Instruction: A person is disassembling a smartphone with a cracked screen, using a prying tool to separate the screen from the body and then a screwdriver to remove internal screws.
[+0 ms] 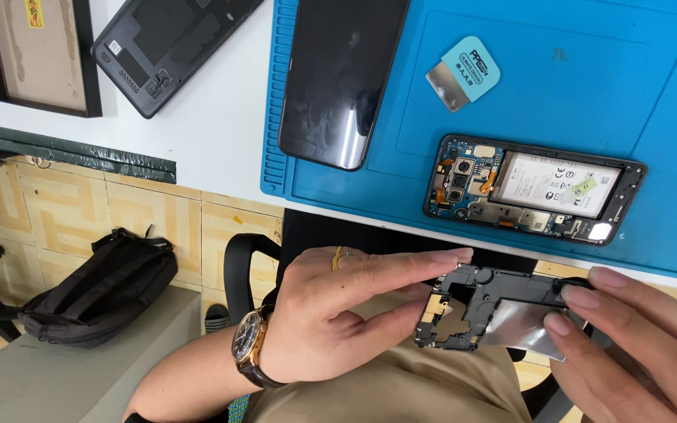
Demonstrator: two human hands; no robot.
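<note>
Surface: blue repair mat (667,94) holding an opened phone (533,188).
Left hand (331,313): fingers closed on black inner frame (479,301).
Right hand (636,352): fingertips pinching the frame's other end.

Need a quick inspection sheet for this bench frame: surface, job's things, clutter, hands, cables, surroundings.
Surface: blue work mat on a white table.
Job's things: black inner phone frame held in both hands; opened phone, battery showing, on the mat.
Clutter: dark screen panel, blue pry card, black back cover.
Hands: left hand and right hand grip the frame.
Cables: nothing seen.
Surroundings: black bag, tiled floor.
</note>
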